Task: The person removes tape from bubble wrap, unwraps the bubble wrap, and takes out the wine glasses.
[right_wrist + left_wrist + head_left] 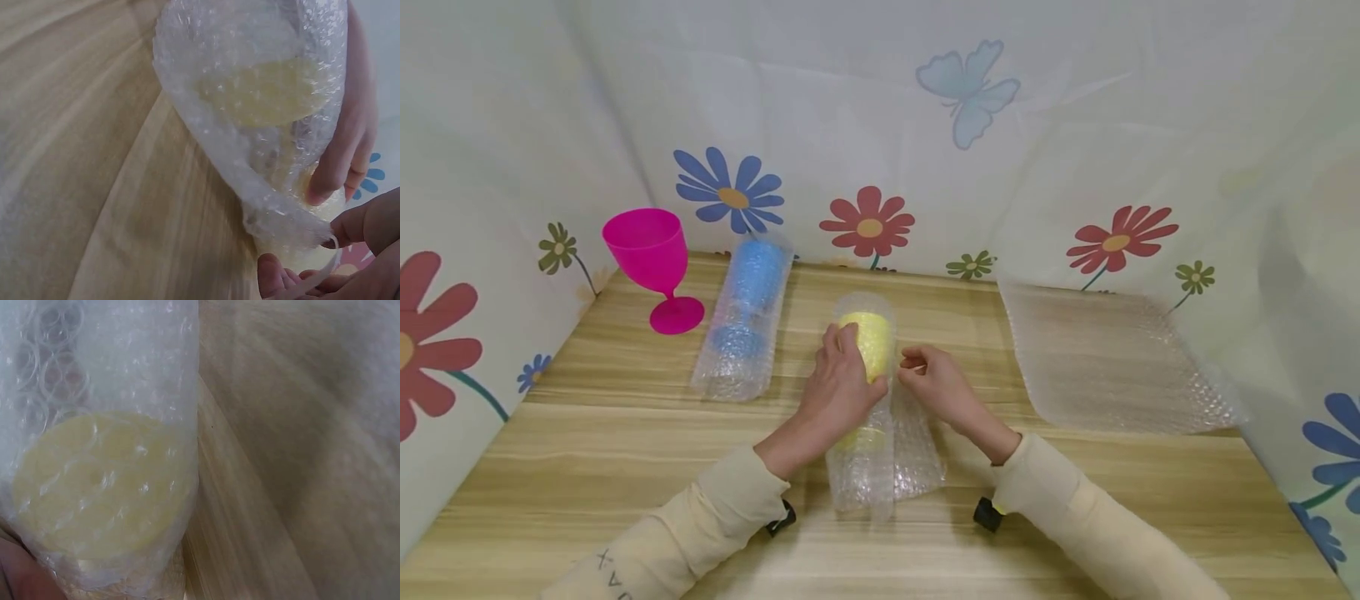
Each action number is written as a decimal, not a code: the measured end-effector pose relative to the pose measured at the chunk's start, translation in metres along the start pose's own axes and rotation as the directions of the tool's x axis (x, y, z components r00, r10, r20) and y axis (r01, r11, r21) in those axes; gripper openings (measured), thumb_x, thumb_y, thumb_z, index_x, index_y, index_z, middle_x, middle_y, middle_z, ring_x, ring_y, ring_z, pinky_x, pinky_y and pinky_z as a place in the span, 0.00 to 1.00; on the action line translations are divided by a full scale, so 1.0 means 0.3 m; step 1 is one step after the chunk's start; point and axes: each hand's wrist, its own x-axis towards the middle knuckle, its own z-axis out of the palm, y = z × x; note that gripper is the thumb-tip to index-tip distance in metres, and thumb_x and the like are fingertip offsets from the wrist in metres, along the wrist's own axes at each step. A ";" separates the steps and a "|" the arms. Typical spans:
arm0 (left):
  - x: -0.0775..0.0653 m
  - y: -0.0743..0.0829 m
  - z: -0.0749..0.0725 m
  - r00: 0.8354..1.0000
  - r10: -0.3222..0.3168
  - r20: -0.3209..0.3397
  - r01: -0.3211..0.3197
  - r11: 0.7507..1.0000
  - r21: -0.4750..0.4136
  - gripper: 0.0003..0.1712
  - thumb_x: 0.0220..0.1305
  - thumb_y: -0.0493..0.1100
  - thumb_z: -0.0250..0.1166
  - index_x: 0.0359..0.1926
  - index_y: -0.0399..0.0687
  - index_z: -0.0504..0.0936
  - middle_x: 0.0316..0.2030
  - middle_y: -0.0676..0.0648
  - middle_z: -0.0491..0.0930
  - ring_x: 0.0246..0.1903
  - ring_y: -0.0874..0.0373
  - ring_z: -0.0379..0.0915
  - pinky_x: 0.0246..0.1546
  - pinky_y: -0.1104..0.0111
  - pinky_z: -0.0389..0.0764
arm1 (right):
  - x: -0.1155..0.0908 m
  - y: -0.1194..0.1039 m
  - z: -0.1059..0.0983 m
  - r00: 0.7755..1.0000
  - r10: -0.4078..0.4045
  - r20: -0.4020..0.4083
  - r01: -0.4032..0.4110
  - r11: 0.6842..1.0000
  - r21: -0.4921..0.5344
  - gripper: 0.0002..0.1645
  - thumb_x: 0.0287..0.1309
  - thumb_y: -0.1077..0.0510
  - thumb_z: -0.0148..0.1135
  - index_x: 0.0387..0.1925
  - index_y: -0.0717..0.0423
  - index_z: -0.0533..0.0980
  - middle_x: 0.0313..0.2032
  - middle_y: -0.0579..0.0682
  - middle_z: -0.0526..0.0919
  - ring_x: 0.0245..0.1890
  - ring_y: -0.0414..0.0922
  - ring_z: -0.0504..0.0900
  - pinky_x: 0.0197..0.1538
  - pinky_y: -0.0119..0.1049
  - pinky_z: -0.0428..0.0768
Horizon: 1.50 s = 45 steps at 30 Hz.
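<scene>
A yellow goblet (876, 342) lies on the table, rolled in bubble wrap (861, 483); its round base (103, 487) shows through the layers in the left wrist view. My left hand (838, 387) grips the wrapped goblet around its middle from above. Just to its right, my right hand (943, 387) has its fingers curled by the wrap's loose edge. In the right wrist view, thumb and fingers (350, 225) pinch a thin pale strip (319, 275), which looks like clear tape, at that edge. A flap of wrap (917, 458) sticks out on the right.
A pink goblet (651, 250) stands at the back left. Beside it lies a blue goblet (756, 275) rolled in bubble wrap. A flat bubble-wrap sheet (1097, 358) covers the table's right side. Flower-printed cloth (880, 108) hangs behind and along both sides.
</scene>
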 end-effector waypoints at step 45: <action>0.064 -0.045 -0.019 0.996 0.079 -0.031 -0.082 0.989 -0.127 0.34 0.60 0.50 0.74 0.56 0.39 0.65 0.64 0.36 0.57 0.62 0.41 0.56 0.57 0.50 0.72 | 0.055 0.018 0.051 0.940 -0.314 -0.133 0.269 0.922 -0.279 0.07 0.62 0.69 0.60 0.33 0.63 0.84 0.27 0.51 0.85 0.23 0.39 0.78 0.26 0.31 0.77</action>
